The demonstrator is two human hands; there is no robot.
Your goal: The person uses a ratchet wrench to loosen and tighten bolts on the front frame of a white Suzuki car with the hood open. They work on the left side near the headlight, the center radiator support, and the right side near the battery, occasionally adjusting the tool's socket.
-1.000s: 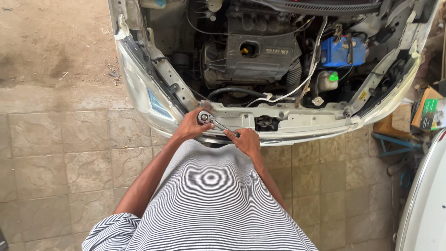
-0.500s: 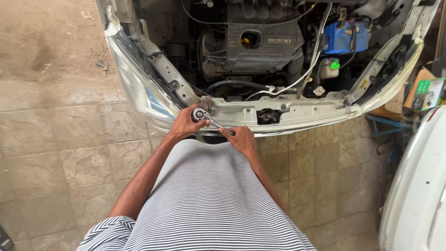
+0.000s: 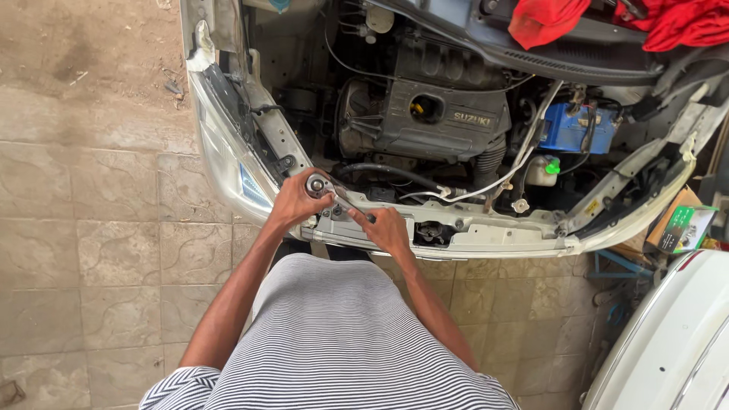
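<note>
Since a moment ago, left hand [image 3: 295,203] shifted on ratchet wrench [image 3: 334,197], right hand [image 3: 387,228] gripping its handle; front crossmember [image 3: 471,231] fastener not out yet, I'd guess.

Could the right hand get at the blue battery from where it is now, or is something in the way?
Probably yes. The right hand holds the ratchet wrench handle at the front crossmember; the blue battery sits uncovered beyond it, with only white cables partly crossing the way.

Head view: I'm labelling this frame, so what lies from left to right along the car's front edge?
Headlight → left hand → ratchet wrench → right hand → green cap → green box.
</note>
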